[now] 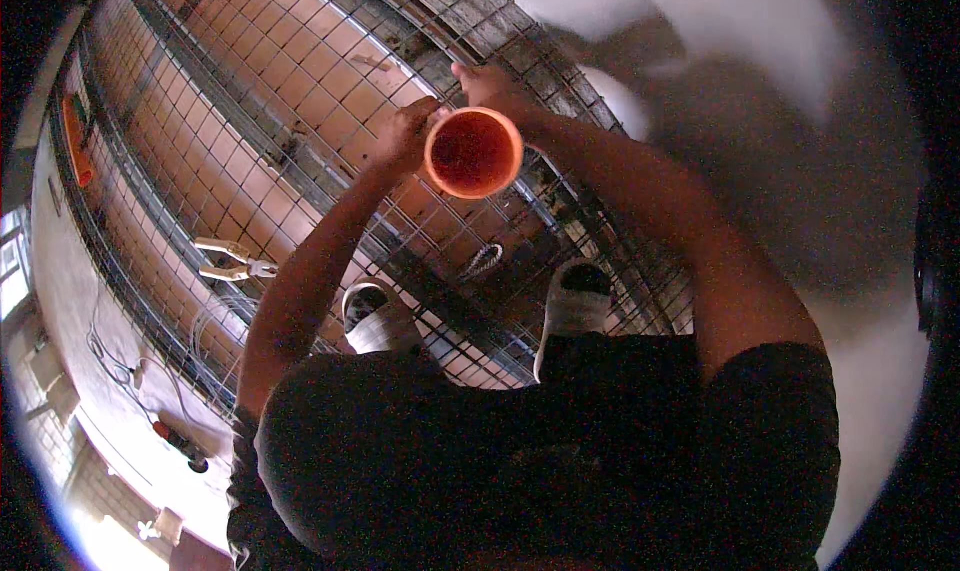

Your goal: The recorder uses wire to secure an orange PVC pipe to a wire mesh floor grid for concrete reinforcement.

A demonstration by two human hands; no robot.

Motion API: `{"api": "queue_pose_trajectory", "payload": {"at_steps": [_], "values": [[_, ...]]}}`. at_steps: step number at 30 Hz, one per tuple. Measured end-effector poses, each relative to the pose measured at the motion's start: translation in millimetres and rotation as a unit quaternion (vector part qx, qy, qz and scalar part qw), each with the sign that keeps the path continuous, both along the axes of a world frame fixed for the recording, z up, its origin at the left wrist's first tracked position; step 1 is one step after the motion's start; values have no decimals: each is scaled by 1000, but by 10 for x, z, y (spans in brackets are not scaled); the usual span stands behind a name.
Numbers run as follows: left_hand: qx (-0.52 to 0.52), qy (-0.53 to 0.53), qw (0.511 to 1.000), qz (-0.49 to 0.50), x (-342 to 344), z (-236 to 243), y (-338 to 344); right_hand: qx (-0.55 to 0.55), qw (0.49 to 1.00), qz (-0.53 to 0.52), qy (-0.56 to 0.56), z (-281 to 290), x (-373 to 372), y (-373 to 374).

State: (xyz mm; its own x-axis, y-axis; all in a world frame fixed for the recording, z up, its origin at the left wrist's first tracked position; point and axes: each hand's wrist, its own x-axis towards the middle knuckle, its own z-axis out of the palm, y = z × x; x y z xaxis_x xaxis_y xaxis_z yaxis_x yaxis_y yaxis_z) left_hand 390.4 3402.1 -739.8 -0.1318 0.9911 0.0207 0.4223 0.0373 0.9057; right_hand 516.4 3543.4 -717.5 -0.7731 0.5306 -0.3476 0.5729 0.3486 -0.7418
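An orange pipe [474, 153] stands up toward me between my forearms, its round open end facing up. Just beyond its left rim, my left hand [408, 131] is closed with curled fingers; what they hold is hidden. My right hand [487, 86] is past the pipe's far rim, over the steel mesh [290, 101]. One of its digits sticks out, while the pipe and blur hide the rest. Whether either hand touches the pipe cannot be made out. Pliers [233, 260] with pale handles lie on the mesh beside my left forearm.
My feet, in pale sandals [378, 316], stand on the mesh over dark beams and reddish panels. A loop of wire or cord [484, 261] lies between them. Another orange pipe [75, 141] is at the far left. A corded power tool [180, 446] rests on the pale floor at lower left.
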Motion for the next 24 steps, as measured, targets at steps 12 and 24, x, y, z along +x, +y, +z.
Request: {"api": "queue_pose_trajectory", "payload": {"at_steps": [12,24], "values": [[101,-61,993,-27,-63,-146,39,-266,957,-50,102,-196,-52,-62],[68,-18,997,-23,-294,520,-199,-5,958,219,-187,1071,1379,135]]}}
